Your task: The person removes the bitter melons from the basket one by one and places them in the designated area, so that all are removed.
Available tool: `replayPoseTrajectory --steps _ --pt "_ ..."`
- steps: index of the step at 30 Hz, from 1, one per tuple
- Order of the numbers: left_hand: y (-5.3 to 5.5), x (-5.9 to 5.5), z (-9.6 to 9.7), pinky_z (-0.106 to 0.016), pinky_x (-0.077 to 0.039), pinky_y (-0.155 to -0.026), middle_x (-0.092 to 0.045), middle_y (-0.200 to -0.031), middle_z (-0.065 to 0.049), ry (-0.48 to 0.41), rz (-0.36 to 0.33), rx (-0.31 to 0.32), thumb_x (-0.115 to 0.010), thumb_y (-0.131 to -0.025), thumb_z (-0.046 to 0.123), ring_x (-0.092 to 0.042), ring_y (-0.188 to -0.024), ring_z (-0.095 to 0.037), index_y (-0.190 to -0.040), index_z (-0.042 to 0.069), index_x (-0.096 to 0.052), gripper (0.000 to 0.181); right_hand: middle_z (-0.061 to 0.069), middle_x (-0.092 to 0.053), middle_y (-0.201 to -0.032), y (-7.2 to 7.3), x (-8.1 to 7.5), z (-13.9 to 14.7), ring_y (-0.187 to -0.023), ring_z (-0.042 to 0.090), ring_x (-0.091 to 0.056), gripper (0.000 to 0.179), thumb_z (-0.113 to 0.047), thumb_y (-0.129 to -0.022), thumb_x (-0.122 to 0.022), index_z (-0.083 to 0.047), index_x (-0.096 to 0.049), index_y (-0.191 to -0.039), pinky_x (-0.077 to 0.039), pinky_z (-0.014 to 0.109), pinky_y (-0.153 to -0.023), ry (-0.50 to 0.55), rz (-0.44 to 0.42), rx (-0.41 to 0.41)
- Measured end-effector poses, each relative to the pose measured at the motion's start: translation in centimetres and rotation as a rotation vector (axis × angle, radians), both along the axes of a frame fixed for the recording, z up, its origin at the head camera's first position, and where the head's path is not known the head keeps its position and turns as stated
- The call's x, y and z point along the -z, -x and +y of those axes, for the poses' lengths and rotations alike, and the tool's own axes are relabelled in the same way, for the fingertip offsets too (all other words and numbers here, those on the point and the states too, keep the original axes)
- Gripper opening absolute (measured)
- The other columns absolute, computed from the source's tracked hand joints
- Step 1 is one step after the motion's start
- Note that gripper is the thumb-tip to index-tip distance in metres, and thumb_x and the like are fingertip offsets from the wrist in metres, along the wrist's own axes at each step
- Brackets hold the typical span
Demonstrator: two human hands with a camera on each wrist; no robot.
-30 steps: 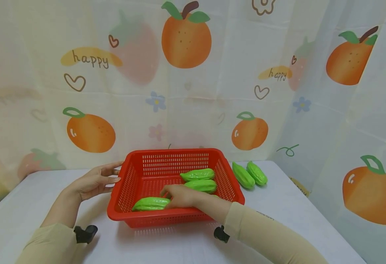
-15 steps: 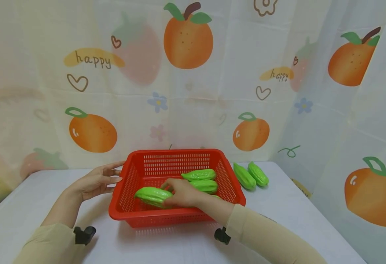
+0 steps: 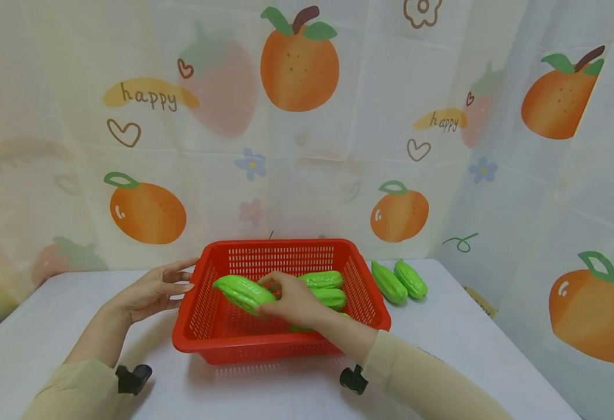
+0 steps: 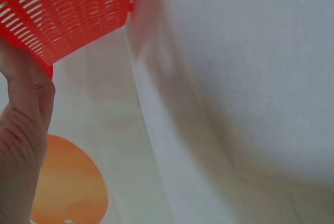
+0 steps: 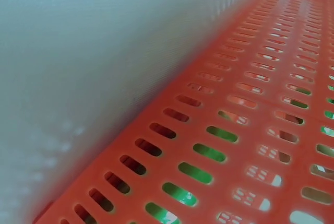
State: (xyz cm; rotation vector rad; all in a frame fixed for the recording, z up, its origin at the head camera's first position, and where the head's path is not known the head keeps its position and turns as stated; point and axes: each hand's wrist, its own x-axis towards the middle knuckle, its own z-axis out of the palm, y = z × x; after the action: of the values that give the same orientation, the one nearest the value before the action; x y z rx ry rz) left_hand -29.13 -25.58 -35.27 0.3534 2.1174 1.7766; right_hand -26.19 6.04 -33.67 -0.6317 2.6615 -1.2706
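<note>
My right hand (image 3: 293,297) grips a glossy green bitter melon (image 3: 244,293) by its right end, raised at a tilt inside the red slotted basket (image 3: 283,344). Behind and below this hand lie a bitter melon (image 3: 323,280) and another bitter melon (image 3: 333,298). Part of one more bitter melon (image 3: 300,328) shows under the wrist. At the left side my left hand (image 3: 154,290) touches the basket's rim with its fingers spread and thumb extended; the left wrist view shows this hand (image 4: 23,119) against the basket wall (image 4: 78,10). The right wrist view shows only the basket's slotted wall (image 5: 250,98), with green behind it.
Two bitter melons lie on the white table (image 3: 265,396) to the right of the basket: one bitter melon (image 3: 389,283) beside the basket wall, another bitter melon (image 3: 410,279) farther right. A fruit-printed curtain (image 3: 307,157) hangs behind the table.
My right hand has lifted the bitter melon from near the basket's front wall, up and away from me, tilting its left end upward. The left hand has stayed at the rim.
</note>
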Motion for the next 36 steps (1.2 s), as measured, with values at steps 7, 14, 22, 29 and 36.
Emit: replayPoseTrajectory --steps 7,14,22,29,36 --pt "-0.1 0.2 0.1 -0.036 -0.057 -0.094 -0.058 -0.117 0.009 0.005 -0.006 -0.030 -0.059 -0.097 0.021 -0.063 -0.106 -0.011 -0.159 0.012 -0.010 0.080 0.005 -0.067 -0.121 0.1 -0.3 0.2 -0.102 0.021 -0.065 0.048 -0.025 -0.080 -0.080 -0.021 -0.062 -0.124 -0.056 0.032 -0.078 0.087 -0.004 0.042" --pt "-0.1 0.3 0.3 -0.037 -0.058 -0.093 -0.062 -0.113 0.011 -0.041 -0.035 -0.047 -0.060 -0.097 0.020 -0.065 -0.104 -0.010 -0.160 0.014 -0.010 0.081 0.007 -0.066 -0.121 -0.1 -1.0 0.6 -0.097 0.021 -0.068 0.049 -0.025 -0.081 -0.080 -0.021 -0.061 -0.126 -0.058 0.030 -0.074 0.164 -0.009 0.094" --pt "-0.1 0.2 0.2 -0.034 -0.059 -0.089 -0.069 -0.110 0.012 -0.169 -0.092 -0.010 -0.055 -0.098 0.013 -0.067 -0.100 -0.009 -0.159 0.013 -0.010 0.077 0.010 -0.066 -0.121 0.2 -1.7 2.2 -0.096 0.019 -0.066 0.051 -0.026 -0.081 -0.080 -0.018 -0.060 -0.128 -0.060 0.034 -0.078 0.225 -0.041 0.133" --pt "-0.2 0.0 0.2 -0.032 -0.058 -0.088 -0.071 -0.109 0.013 -0.192 -0.114 -0.017 -0.055 -0.097 0.012 -0.067 -0.098 -0.008 -0.159 0.015 -0.013 0.075 0.008 -0.065 -0.122 0.5 -2.3 4.0 -0.102 0.020 -0.066 0.050 -0.029 -0.083 -0.079 -0.020 -0.060 -0.128 -0.059 0.040 -0.085 0.236 -0.048 0.178" --pt "-0.3 -0.2 0.5 -0.032 -0.057 -0.088 -0.070 -0.107 0.014 -0.140 -0.096 -0.025 -0.056 -0.097 0.014 -0.065 -0.099 -0.007 -0.159 0.009 -0.005 0.080 0.008 -0.065 -0.122 0.7 -2.9 5.7 -0.108 0.023 -0.063 0.048 -0.028 -0.084 -0.078 -0.021 -0.061 -0.128 -0.059 0.035 -0.084 0.264 -0.028 0.227"
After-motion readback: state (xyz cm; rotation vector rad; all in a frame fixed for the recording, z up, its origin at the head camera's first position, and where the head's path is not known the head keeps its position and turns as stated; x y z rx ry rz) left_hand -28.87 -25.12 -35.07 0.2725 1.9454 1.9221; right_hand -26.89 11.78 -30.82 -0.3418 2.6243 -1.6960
